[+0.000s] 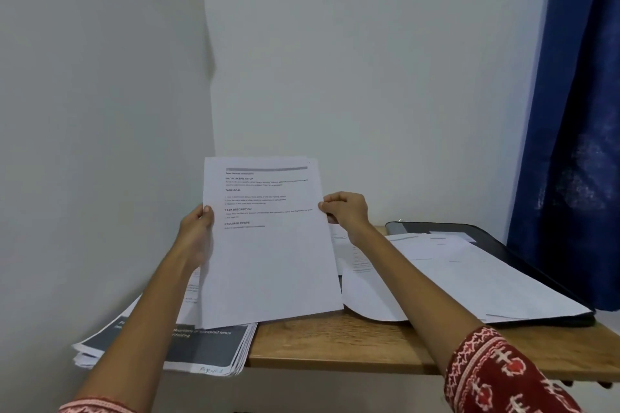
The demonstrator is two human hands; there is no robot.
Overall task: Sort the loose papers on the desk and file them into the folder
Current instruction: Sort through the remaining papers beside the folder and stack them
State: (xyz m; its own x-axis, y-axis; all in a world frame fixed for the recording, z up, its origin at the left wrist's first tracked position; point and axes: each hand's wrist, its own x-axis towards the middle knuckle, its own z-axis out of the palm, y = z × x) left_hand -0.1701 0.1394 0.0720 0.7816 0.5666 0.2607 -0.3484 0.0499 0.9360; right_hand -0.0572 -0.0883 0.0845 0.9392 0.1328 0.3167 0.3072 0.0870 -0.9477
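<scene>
Printed sheet (268,241) held upright above the counter's (335,342) left part, long axis near vertical, text side facing the camera, heading at the top. Pinched at its left edge by the left hand (196,231), at its right edge by the right hand (345,211), fingers curled onto the paper. Stack of papers (204,352) overhanging the counter's front-left corner. Loose papers (453,282) spread over the open dark folder (496,238) at the right edge. Blue curtain (577,111) behind.

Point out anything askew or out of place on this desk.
The stack at the left juts past the desk edge, sheets fanned. On the folder, the papers lie crooked, one curling over its near edge.
</scene>
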